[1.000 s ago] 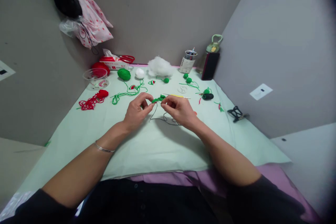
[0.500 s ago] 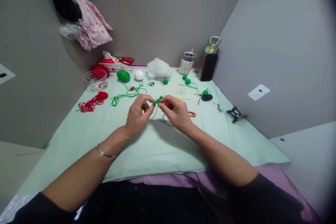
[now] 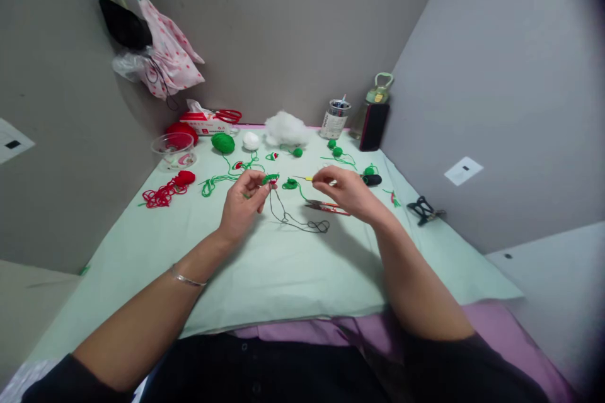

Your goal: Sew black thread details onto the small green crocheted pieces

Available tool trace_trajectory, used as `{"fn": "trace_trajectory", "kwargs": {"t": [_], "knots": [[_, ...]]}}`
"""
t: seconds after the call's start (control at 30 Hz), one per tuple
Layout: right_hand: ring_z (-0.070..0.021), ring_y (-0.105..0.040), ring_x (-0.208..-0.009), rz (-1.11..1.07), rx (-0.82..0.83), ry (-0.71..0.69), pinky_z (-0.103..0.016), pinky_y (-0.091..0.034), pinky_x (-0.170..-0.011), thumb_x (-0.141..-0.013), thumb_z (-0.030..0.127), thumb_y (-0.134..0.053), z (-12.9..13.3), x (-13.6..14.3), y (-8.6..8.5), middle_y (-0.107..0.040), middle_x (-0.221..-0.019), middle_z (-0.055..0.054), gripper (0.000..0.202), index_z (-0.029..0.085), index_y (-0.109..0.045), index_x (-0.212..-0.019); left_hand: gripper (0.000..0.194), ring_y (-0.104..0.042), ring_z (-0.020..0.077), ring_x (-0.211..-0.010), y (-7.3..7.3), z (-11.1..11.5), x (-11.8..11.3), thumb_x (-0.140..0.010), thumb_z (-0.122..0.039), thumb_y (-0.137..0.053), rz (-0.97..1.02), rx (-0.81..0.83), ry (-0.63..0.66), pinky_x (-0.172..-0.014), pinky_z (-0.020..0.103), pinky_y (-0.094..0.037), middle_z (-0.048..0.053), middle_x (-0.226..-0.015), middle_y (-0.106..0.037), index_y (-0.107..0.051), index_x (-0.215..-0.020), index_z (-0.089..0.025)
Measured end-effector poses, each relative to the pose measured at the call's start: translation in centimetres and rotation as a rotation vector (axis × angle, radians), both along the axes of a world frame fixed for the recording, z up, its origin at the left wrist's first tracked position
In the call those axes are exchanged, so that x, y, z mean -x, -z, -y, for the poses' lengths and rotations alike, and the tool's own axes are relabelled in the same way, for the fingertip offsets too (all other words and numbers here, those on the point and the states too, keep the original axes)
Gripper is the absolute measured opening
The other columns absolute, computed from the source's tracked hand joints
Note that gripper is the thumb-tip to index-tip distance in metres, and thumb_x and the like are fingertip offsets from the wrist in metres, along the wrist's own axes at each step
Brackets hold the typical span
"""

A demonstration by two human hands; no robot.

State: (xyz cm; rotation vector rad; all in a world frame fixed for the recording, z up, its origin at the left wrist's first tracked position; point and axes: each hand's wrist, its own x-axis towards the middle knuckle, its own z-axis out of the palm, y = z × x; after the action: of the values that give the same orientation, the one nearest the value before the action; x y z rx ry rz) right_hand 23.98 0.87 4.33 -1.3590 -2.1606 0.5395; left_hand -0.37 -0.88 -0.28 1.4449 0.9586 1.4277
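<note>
My left hand (image 3: 243, 201) pinches a small green and red crocheted piece (image 3: 270, 179), from which a dark thread (image 3: 293, 222) trails down onto the cloth. To the right, the fingers of my right hand (image 3: 345, 192) are closed round the yellow handle of a crochet hook (image 3: 307, 179), its thin metal tip pointing left. Between the hands lies a small bundle of green yarn (image 3: 290, 184). Red-handled thread snips (image 3: 326, 206) rest just below my right hand, their handle end partly under it.
Behind are a green yarn ball (image 3: 223, 143), a white ball (image 3: 250, 141), white stuffing (image 3: 287, 129) and small green balls (image 3: 337, 152). Red yarn (image 3: 163, 194) and a clear tub (image 3: 173, 154) stand left. A pen can (image 3: 334, 121), phone (image 3: 375, 127) and black clip (image 3: 425, 210) are right.
My right hand has let go of the crocheted piece and moved right onto the crochet hook. My left hand keeps the piece, drawn slightly left. The snips and green bundle now show.
</note>
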Motion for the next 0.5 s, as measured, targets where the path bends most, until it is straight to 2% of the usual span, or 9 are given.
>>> {"fn": "trace_trajectory", "kwargs": {"t": [0.1, 0.17, 0.3, 0.5], "knots": [[-0.0196, -0.06, -0.083, 0.468, 0.161, 0.023, -0.028, -0.039, -0.068, -0.085, 0.029, -0.065, -0.9, -2.1, 0.3, -0.07, -0.094, -0.005, 0.013, 0.021, -0.069, -0.095, 0.018, -0.052, 0.0089, -0.055, 0.0, -0.4, 0.2, -0.086, -0.031, -0.067, 0.07, 0.022, 0.015, -0.052, 0.023, -0.038, 0.001, -0.081, -0.066, -0.056, -0.094, -0.02], [-0.0206, -0.06, -0.085, 0.619, 0.228, 0.002, -0.028, -0.037, -0.066, -0.083, 0.028, -0.066, -1.1, -2.4, 0.8, -0.07, -0.098, -0.006, 0.015, 0.022, -0.069, -0.096, 0.018, -0.053, 0.0087, -0.055, 0.0, -0.5, 0.2, -0.086, -0.03, -0.068, 0.108, 0.046, 0.035, -0.052, 0.022, -0.037, 0.0, -0.078, -0.066, -0.055, -0.093, -0.02], [-0.0209, -0.061, -0.087, 0.639, 0.222, -0.058, -0.028, -0.038, -0.067, -0.086, 0.026, -0.061, -1.0, -1.8, 1.1, -0.07, -0.101, -0.008, 0.012, 0.02, -0.069, -0.093, 0.019, -0.044, 0.0056, -0.048, -0.3, -0.4, 0.3, -0.084, -0.028, -0.07, 0.198, 0.105, 0.098, -0.05, 0.021, -0.036, -0.002, -0.075, -0.063, -0.056, -0.095, -0.02], [-0.0149, -0.053, -0.06, 0.493, 0.286, -0.042, -0.029, -0.034, -0.059, -0.088, 0.022, -0.051, -1.5, -2.7, 0.1, -0.066, -0.072, -0.005, 0.02, 0.018, -0.068, -0.081, 0.02, -0.044, 0.006, -0.049, -0.5, -0.4, 0.4, -0.084, -0.028, -0.071, 0.238, 0.128, 0.154, -0.05, 0.021, -0.036, -0.003, -0.073, -0.06, -0.057, -0.096, -0.021]]}}
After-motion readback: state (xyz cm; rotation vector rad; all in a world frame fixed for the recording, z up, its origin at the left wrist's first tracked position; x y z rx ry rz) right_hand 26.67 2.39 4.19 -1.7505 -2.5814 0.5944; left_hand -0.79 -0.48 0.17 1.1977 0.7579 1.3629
